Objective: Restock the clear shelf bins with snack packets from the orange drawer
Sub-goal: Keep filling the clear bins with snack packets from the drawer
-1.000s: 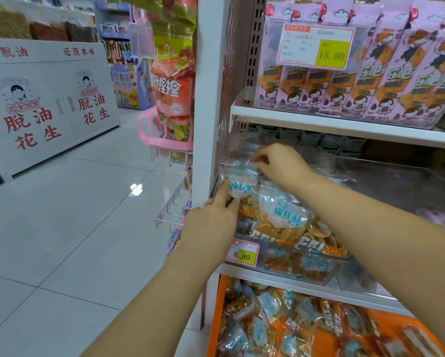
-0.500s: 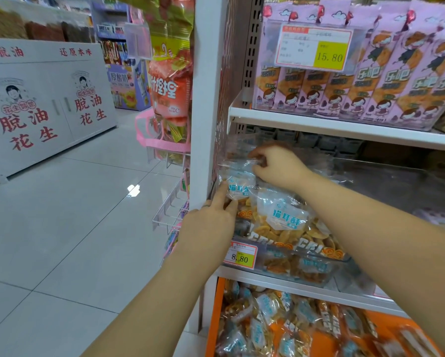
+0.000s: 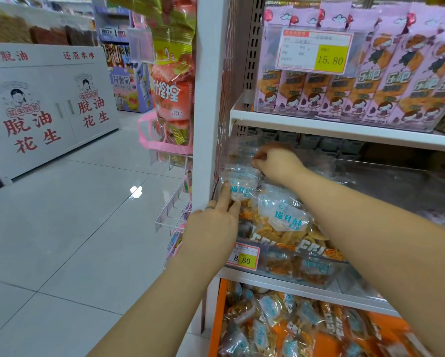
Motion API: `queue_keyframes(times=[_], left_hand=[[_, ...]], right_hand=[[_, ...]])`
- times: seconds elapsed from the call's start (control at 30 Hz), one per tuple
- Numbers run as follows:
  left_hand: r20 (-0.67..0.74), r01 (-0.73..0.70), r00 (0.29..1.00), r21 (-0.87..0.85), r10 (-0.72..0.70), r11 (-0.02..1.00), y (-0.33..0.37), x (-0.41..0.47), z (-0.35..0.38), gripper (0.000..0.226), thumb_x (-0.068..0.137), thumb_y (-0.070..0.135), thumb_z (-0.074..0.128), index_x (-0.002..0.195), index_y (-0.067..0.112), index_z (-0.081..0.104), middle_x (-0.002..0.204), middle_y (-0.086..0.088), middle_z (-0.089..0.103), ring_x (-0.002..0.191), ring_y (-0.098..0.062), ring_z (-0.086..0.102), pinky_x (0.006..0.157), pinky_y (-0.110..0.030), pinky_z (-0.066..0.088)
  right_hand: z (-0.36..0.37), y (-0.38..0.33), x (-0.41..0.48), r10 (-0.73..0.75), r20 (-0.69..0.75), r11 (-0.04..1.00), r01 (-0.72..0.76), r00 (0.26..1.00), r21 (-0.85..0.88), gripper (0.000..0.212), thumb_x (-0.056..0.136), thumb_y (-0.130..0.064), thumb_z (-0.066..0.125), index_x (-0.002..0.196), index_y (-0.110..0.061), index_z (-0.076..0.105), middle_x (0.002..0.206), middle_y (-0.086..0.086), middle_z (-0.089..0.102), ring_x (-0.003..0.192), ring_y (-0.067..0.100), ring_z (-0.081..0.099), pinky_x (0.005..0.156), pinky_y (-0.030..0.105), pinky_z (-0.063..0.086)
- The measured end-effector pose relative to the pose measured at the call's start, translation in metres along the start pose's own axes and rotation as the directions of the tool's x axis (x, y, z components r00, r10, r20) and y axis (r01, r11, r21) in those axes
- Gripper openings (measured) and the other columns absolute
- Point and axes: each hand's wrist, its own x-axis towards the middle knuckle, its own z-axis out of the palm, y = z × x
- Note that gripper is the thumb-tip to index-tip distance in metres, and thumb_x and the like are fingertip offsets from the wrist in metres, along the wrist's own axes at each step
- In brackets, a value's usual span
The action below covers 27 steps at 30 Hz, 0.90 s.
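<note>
- The placing step is judged to be in hand — a snack packet is being stood upright at the left end of the clear bin, which sits on the middle shelf.
- The packet's top edge is pinched by the right hand, the grip being curled tight on the clear plastic.
- The left hand is held open; its straight fingers are pressed against the packet's front, and nothing is grasped.
- More packets are seen lying in the bin just beside it, and the orange drawer below is well filled.
- Next, the packet would need to be seated and let go — then a reach down to the drawer is called for, with the price tag left uncovered.
</note>
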Motion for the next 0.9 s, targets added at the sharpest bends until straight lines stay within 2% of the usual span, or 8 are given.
queue_keyframes(times=[0.13, 0.27, 0.37, 0.47, 0.53, 0.63, 0.8, 0.9], left_hand=[[0.008, -0.005, 1.0, -0.02, 0.005, 1.0, -0.002, -0.001, 0.002, 0.069, 0.091, 0.004, 0.047, 0.15, 0.019, 0.014, 0.159, -0.009, -0.015, 0.128, -0.027, 0.043, 0.085, -0.037, 0.049], [-0.024, -0.044, 0.999, -0.061, 0.042, 0.997, -0.009, -0.004, 0.001, 0.066, 0.092, 0.005, 0.048, 0.15, 0.025, 0.023, 0.159, -0.004, -0.01, 0.131, -0.026, 0.039, 0.084, -0.036, 0.05], [-0.12, -0.069, 0.991, -0.092, 0.058, 0.993, -0.012, -0.01, -0.004, 0.046, 0.095, 0.017, 0.048, 0.14, 0.026, 0.042, 0.152, 0.002, 0.019, 0.128, -0.022, 0.04, 0.085, -0.034, 0.048], [-0.062, -0.097, 0.994, -0.157, 0.088, 0.983, -0.013, -0.016, -0.001, 0.033, 0.094, 0.039, 0.051, 0.125, 0.028, 0.057, 0.132, 0.007, 0.042, 0.119, -0.018, 0.047, 0.085, -0.034, 0.047], [0.0, -0.104, 0.994, -0.128, 0.105, 0.986, -0.009, -0.016, 0.003, 0.028, 0.094, 0.035, 0.053, 0.12, 0.027, 0.06, 0.125, 0.005, 0.049, 0.113, -0.02, 0.053, 0.083, -0.034, 0.048], [0.002, -0.099, 0.995, -0.133, 0.1, 0.986, -0.005, -0.009, 0.006, 0.025, 0.094, 0.02, 0.051, 0.115, 0.028, 0.062, 0.12, 0.005, 0.053, 0.108, -0.02, 0.057, 0.077, -0.029, 0.044], [0.052, -0.11, 0.991, -0.216, 0.124, 0.97, -0.003, -0.004, 0.008, 0.022, 0.095, 0.022, 0.05, 0.111, 0.029, 0.063, 0.115, 0.005, 0.059, 0.104, -0.018, 0.058, 0.082, -0.033, 0.049], [0.027, -0.136, 0.989, -0.231, 0.146, 0.963, 0.0, -0.006, 0.011, 0.021, 0.097, 0.024, 0.048, 0.111, 0.03, 0.063, 0.114, 0.007, 0.058, 0.103, -0.017, 0.057, 0.082, -0.034, 0.049]], right_hand=[[-0.009, -0.008, -0.021, -0.097, -0.089, 0.995, 0.097, 0.991, -0.005, 0.026, 0.096, -0.023, 0.051, 0.121, -0.017, 0.057, 0.119, 0.008, 0.061, 0.104, 0.025, 0.058, 0.092, 0.04, 0.048], [-0.021, -0.013, -0.076, -0.339, -0.155, 0.937, 0.318, 0.928, -0.145, 0.025, 0.097, -0.026, 0.048, 0.115, -0.024, 0.064, 0.117, -0.004, 0.061, 0.111, 0.02, 0.05, 0.099, 0.038, 0.033], [-0.015, -0.002, -0.124, -0.528, -0.157, 0.838, 0.48, 0.835, -0.26, 0.021, 0.092, -0.026, 0.057, 0.109, -0.024, 0.067, 0.108, -0.007, 0.064, 0.105, 0.019, 0.051, 0.095, 0.035, 0.031], [0.007, 0.023, -0.144, -0.644, -0.117, 0.726, 0.555, 0.756, -0.406, 0.023, 0.084, -0.021, 0.064, 0.107, -0.021, 0.07, 0.112, -0.004, 0.065, 0.103, 0.02, 0.056, 0.097, 0.035, 0.032], [0.016, 0.041, -0.144, -0.68, -0.049, 0.66, 0.58, 0.732, -0.477, 0.034, 0.078, -0.017, 0.071, 0.111, -0.021, 0.069, 0.123, 0.0, 0.062, 0.11, 0.023, 0.054, 0.103, 0.039, 0.028], [0.02, 0.062, -0.137, -0.686, 0.014, 0.62, 0.595, 0.727, -0.512, 0.055, 0.07, -0.008, 0.079, 0.121, -0.023, 0.064, 0.132, 0.002, 0.058, 0.12, 0.022, 0.046, 0.109, 0.046, 0.023], [0.017, 0.065, -0.135, -0.719, 0.022, 0.588, 0.625, 0.695, -0.514, 0.058, 0.067, -0.005, 0.081, 0.119, -0.023, 0.065, 0.129, 0.001, 0.06, 0.119, 0.021, 0.046, 0.111, 0.044, 0.02], [0.015, 0.071, -0.137, -0.74, 0.031, 0.567, 0.647, 0.672, -0.51, 0.059, 0.067, -0.006, 0.081, 0.12, -0.023, 0.064, 0.13, 0.001, 0.06, 0.12, 0.02, 0.047, 0.113, 0.044, 0.021]])
